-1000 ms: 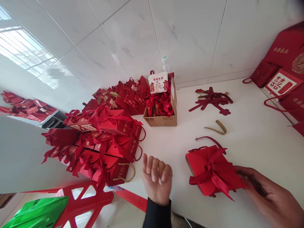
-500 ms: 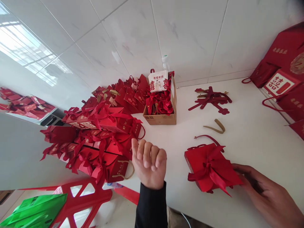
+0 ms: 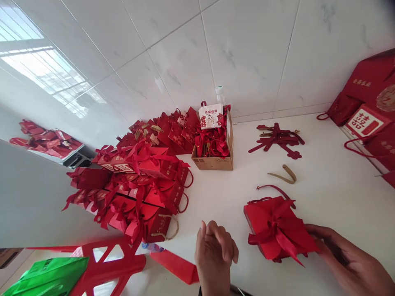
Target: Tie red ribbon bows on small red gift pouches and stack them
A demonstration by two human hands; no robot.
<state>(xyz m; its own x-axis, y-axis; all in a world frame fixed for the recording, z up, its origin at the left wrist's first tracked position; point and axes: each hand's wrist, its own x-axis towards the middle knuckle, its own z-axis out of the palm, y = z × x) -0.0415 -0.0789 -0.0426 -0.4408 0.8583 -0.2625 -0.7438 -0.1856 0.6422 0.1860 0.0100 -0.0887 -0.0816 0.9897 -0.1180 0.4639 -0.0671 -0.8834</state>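
The right hand (image 3: 347, 257) is shown with thumb and fingers closed about the near right corner of the red gift box (image 3: 294, 226), which lies to its left and slightly beyond it; whether the box is lifted or rests on the white table (image 3: 212, 193) cannot be told. No clear long axis is offered by the lid; its far edge is turned obliquely, and a ribbon bow (image 3: 274, 224) is tied at its middle. The left hand (image 3: 217, 244) is loosely curled, with nothing seen in its grasp; it is set apart from the box, which lies to its right, with bare tabletop between. The right hand is thus the nearer, being in contact. Beyond the box from both hands, a dark red strap (image 3: 279, 190) is placed, then a tan strap (image 3: 286, 180), then a strap pile (image 3: 276, 137).
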